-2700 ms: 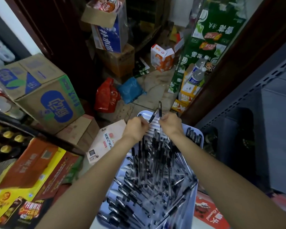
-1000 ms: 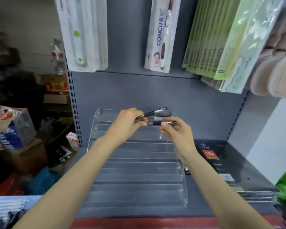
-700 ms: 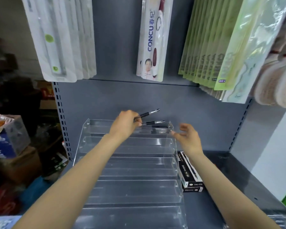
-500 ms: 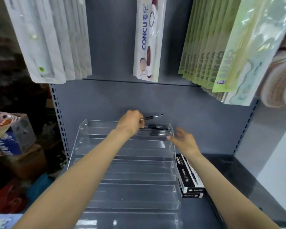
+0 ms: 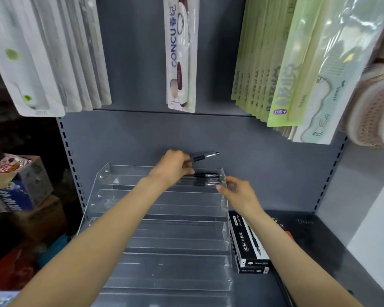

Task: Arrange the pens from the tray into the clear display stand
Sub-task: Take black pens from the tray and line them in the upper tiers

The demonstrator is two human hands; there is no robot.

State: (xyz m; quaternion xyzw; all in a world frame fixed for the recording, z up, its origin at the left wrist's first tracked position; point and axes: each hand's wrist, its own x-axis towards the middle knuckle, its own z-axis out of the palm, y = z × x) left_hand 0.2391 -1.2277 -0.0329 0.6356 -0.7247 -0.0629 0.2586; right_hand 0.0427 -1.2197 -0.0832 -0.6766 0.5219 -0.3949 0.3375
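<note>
two bare forearms reach up from the bottom edge toward a clear display stand (image 5: pixel 160 238) of stepped troughs that sits on a dark grey shelf (image 5: pixel 319 258). the nearest troughs hold nothing that can be made out. just right of the stand, touching its side, a stack of black pen boxes (image 5: pixel 246 242) lies on the shelf.

farther up, the right hand (image 5: pixel 239 194) hovers at the stand's far right corner, fingers loosely bent, its grip apart and holding nothing; whether the fingertips touch the clear wall cannot be told. in the top trough lie a few black pens (image 5: pixel 203 179), side by side along its length, at the right end. the left hand (image 5: pixel 172 169) is over that same trough, its grip pinched on one more pen (image 5: pixel 205 156), which sticks out to the right above the stand, tilted slightly upward, clear of the others.

behind it all stands a grey back panel (image 5: pixel 142 138). hanging from it are white packets (image 5: pixel 42 54) at left, a packet printed concu (image 5: pixel 180 54) in the middle and pale green packets (image 5: pixel 282 63) at right. cardboard boxes (image 5: pixel 20 185) sit in the dim area at far left.
</note>
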